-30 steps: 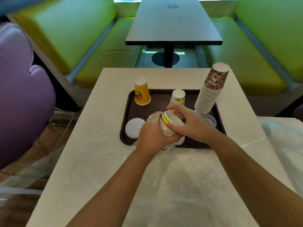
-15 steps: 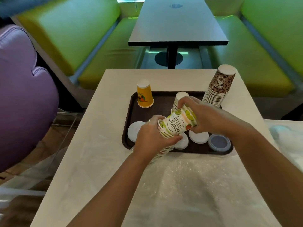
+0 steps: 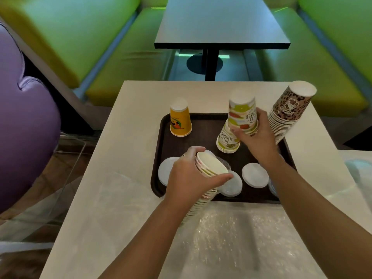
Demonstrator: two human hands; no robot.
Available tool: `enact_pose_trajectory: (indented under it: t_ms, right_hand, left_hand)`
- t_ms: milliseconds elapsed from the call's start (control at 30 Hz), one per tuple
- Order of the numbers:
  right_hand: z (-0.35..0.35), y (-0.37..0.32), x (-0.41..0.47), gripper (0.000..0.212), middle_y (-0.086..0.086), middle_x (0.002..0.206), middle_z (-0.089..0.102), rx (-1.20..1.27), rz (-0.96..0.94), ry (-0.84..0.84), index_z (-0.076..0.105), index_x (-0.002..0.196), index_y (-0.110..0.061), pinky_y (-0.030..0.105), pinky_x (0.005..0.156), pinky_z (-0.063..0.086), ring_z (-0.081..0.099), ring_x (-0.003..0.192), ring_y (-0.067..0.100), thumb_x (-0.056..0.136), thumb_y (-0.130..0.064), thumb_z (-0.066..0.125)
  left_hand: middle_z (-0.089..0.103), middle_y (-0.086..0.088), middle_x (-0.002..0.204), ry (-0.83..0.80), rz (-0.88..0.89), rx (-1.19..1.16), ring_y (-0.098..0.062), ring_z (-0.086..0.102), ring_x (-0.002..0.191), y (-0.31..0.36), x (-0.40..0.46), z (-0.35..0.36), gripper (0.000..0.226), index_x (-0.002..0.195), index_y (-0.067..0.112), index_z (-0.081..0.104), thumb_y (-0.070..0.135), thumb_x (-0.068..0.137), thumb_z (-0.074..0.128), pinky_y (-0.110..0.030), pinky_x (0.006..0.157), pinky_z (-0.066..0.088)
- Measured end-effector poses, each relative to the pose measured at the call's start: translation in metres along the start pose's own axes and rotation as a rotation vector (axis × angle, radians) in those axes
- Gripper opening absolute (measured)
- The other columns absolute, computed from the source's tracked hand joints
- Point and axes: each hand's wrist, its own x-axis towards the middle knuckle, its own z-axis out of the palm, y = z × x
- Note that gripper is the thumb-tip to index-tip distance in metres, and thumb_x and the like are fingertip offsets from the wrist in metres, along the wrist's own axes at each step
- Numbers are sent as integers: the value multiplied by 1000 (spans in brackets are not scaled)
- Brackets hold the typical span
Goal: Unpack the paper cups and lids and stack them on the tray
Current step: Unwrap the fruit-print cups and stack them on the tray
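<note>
My left hand (image 3: 187, 178) grips a long nested sleeve of summer-print cups (image 3: 209, 168) over the near edge of the dark brown tray (image 3: 163, 137). My right hand (image 3: 255, 137) holds one summer-print cup (image 3: 242, 113) upside down, just above a short upturned stack of the same cups (image 3: 227, 140) on the tray. An upturned orange cup (image 3: 179, 120) stands at the tray's back left. A tall leaning stack of leopard-print cups (image 3: 287, 111) is at the back right. White lids (image 3: 255, 175) lie flat along the tray's front.
Crinkled clear plastic wrap (image 3: 231, 228) covers the near part of the white table (image 3: 120, 158). A purple seat (image 3: 24, 127) is at the left, green benches (image 3: 80, 37) and a dark table (image 3: 221, 23) lie beyond. A blue-rimmed lid (image 3: 272, 187) peeks out beside my right forearm.
My right hand pulled one cup off the sleeve held by my left hand, turned it upside down and carried it back over the short stack on the tray.
</note>
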Motion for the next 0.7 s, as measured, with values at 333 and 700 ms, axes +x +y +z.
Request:
enact_pose_trajectory:
  t_ms: [333,700]
  right_hand:
    - [31,38,11,74,7,129,55,-117,211,-73,37,132,-11,35,96,47,54,118,22,72,-26,80]
    - [41,59,4,75,9,133,53,-201,278,-113,37,134,-10,28,96,40,50,123,24,73,-23,80]
  left_hand:
    - [49,26,96,13,1,-17,9,50,88,0,1,1,79,122,30,51,54,54,84,4,71,37]
    - [48,28,96,39,16,-3,13,48,88,3,0,3,80,122,28,52,55,54,84,6,71,35]
